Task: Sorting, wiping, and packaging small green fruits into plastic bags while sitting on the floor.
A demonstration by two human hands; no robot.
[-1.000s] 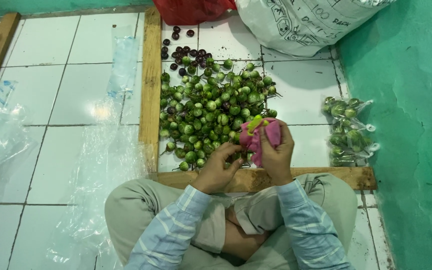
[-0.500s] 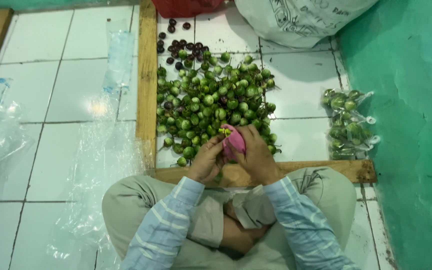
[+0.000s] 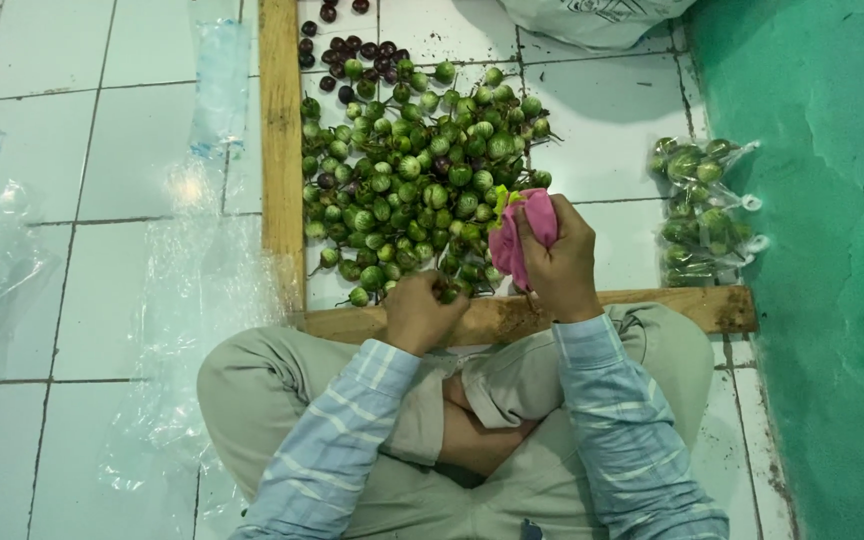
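- White floor tiles (image 3: 112, 150) fill the left of the frame, a green painted wall (image 3: 832, 300) the right; a person sits cross-legged at the bottom, behind a wooden batten (image 3: 652, 305).
- Since a second ago the right hand (image 3: 560, 262) has come up again from the batten to the lower right edge of the heap, and the left hand (image 3: 422, 312) has dropped to the heap's near edge.
- That looks like one more round of picking and filling.
- Right hand: fingers closed tight around a pink bag (image 3: 524, 232), bunched at centre frame, with a bit of green showing at its mouth.
- Left hand: fingers curled down onto the small green eggplants (image 3: 412, 180); whether it pinches one I cannot tell.
- Heap lies loose on the tiles, centre top, fenced by an upright wooden strip (image 3: 282, 150) on its left; dark purple ones (image 3: 347, 50) gather at the top.
- Clear filled bags (image 3: 702, 205) of the same green fruit lie by the wall, centre right.
- Empty clear plastic bags (image 3: 182, 290) lie flat at left.
- White sack (image 3: 602, 12) sits at the top edge; its contents are hidden.
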